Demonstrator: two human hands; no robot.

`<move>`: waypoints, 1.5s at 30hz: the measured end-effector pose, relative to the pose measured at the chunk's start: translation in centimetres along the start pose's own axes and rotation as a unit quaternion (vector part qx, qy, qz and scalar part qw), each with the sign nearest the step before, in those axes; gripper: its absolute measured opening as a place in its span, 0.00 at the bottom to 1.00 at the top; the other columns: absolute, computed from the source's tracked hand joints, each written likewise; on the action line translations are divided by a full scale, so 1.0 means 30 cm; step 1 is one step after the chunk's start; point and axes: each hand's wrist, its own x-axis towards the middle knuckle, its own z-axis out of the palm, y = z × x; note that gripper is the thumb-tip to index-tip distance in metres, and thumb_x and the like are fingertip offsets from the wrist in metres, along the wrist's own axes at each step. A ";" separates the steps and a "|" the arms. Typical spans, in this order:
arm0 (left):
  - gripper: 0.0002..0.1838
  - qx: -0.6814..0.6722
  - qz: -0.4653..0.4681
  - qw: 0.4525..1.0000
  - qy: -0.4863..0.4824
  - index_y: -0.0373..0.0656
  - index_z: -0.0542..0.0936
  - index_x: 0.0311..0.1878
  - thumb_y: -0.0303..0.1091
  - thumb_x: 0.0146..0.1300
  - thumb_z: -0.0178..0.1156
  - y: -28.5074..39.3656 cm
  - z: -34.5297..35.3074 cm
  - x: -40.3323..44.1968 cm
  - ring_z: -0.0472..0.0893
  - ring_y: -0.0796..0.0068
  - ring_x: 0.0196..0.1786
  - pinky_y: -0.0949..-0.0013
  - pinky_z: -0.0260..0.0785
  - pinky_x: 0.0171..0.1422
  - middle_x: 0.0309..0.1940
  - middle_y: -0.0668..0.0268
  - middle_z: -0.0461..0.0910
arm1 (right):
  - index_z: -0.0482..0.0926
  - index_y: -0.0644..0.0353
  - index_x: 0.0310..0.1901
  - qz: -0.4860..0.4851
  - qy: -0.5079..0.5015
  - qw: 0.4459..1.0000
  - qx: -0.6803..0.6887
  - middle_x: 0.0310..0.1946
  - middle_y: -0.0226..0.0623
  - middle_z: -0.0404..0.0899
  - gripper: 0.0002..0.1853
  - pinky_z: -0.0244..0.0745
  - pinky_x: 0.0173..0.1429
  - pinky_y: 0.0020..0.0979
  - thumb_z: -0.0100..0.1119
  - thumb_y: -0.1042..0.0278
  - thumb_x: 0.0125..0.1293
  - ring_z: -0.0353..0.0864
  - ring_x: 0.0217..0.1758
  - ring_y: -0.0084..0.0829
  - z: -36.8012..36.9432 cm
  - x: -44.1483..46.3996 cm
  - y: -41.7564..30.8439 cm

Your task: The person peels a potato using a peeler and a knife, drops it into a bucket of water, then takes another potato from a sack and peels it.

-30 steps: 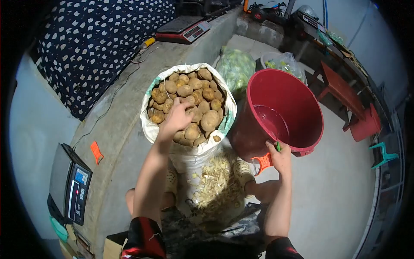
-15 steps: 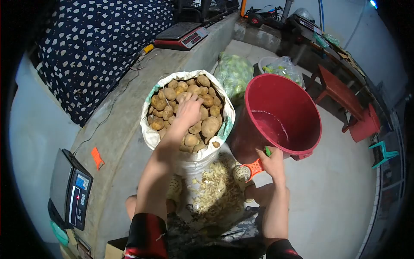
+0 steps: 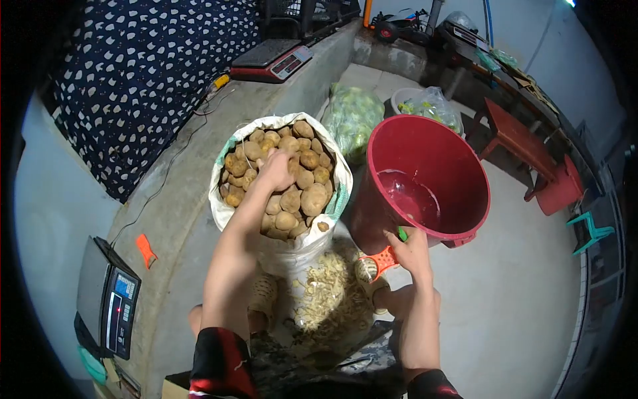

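My left hand reaches into the open white sack and touches the potatoes; its fingertips are partly hidden among them. My right hand is closed around an orange peeler, beside the near rim of the large red bucket. A bit of green shows by my right thumb. Some liquid lies at the bottom of the bucket. Pale peelings are heaped on the ground between my feet, below the sack.
A black scale and an orange tool lie on the left ledge; a red scale is farther back. Behind the bucket are a bag of green vegetables and a white tub. A red bench stands right.
My left hand moved up over the potatoes, then shifted slightly among them. My right hand has stayed closed on the peeler, whose angle has changed. The view has shifted a little.
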 end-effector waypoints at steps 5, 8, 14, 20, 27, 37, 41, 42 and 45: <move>0.11 0.025 -0.054 0.983 -0.172 0.42 0.82 0.35 0.31 0.46 0.63 0.045 -0.098 0.049 0.72 0.56 0.64 0.47 0.64 0.65 0.45 0.56 0.82 | 0.80 0.67 0.24 -0.016 0.003 0.999 -0.032 0.20 0.56 0.77 0.21 0.72 0.37 0.47 0.65 0.53 0.58 0.78 0.28 0.55 0.008 -0.032 -0.042; 0.14 0.042 -0.066 0.988 -0.130 0.43 0.83 0.42 0.28 0.48 0.62 0.107 -0.083 0.071 0.73 0.55 0.64 0.60 0.67 0.66 0.49 0.52 0.82 | 0.81 0.67 0.25 -0.007 -0.008 0.999 -0.035 0.21 0.57 0.77 0.20 0.73 0.38 0.47 0.65 0.53 0.58 0.79 0.30 0.56 0.012 -0.031 -0.065; 0.24 0.056 0.020 0.994 -0.096 0.42 0.78 0.59 0.32 0.57 0.61 0.076 0.159 0.208 0.72 0.52 0.65 0.57 0.65 0.69 0.59 0.51 0.77 | 0.82 0.67 0.26 -0.001 -0.015 0.999 -0.039 0.21 0.57 0.77 0.20 0.73 0.39 0.48 0.66 0.53 0.58 0.79 0.30 0.57 0.012 -0.004 -0.057; 0.31 -0.034 0.016 0.996 -0.084 0.37 0.74 0.62 0.34 0.55 0.68 0.050 0.117 0.165 0.76 0.52 0.62 0.58 0.67 0.68 0.59 0.49 0.77 | 0.81 0.67 0.25 -0.002 -0.021 0.999 -0.040 0.20 0.56 0.77 0.21 0.73 0.39 0.47 0.65 0.53 0.59 0.79 0.29 0.56 0.009 0.005 -0.047; 0.24 -0.842 -0.049 0.513 -0.158 0.31 0.63 0.68 0.30 0.72 0.48 0.035 -0.022 -0.114 0.74 0.50 0.63 0.50 0.71 0.67 0.67 0.49 0.68 | 0.81 0.67 0.26 -0.013 -0.026 1.000 -0.008 0.21 0.57 0.77 0.20 0.73 0.38 0.47 0.65 0.54 0.59 0.79 0.29 0.56 0.020 -0.013 -0.064; 0.27 -0.855 -0.076 0.492 -0.144 0.38 0.56 0.72 0.38 0.75 0.48 0.142 0.035 -0.662 0.72 0.59 0.62 0.54 0.66 0.67 0.64 0.54 0.66 | 0.80 0.64 0.24 -0.120 -0.048 0.991 -0.033 0.21 0.56 0.77 0.16 0.73 0.38 0.49 0.63 0.57 0.55 0.79 0.31 0.57 0.179 -0.120 -0.129; 0.32 -0.822 -0.059 0.557 -0.104 0.40 0.56 0.72 0.22 0.67 0.56 0.143 0.080 -0.785 0.73 0.62 0.62 0.51 0.68 0.68 0.63 0.55 0.67 | 0.82 0.62 0.25 -0.171 -0.069 0.982 -0.044 0.21 0.54 0.78 0.13 0.75 0.38 0.49 0.64 0.58 0.53 0.80 0.30 0.56 0.239 -0.178 -0.150; 0.34 -0.813 -0.076 0.572 -0.074 0.41 0.56 0.72 0.18 0.65 0.58 0.147 0.089 -0.800 0.73 0.62 0.62 0.51 0.69 0.68 0.63 0.55 0.67 | 0.82 0.62 0.26 -0.192 -0.083 0.977 -0.043 0.21 0.54 0.78 0.13 0.75 0.38 0.49 0.65 0.59 0.52 0.80 0.30 0.56 0.250 -0.188 -0.153; 0.33 -0.828 -0.110 0.549 -0.036 0.42 0.59 0.67 0.14 0.61 0.59 0.154 0.130 -0.830 0.75 0.64 0.60 0.53 0.72 0.66 0.61 0.56 0.69 | 0.81 0.62 0.25 -0.237 -0.073 0.967 -0.055 0.20 0.53 0.77 0.11 0.75 0.36 0.48 0.65 0.61 0.51 0.79 0.28 0.55 0.317 -0.204 -0.145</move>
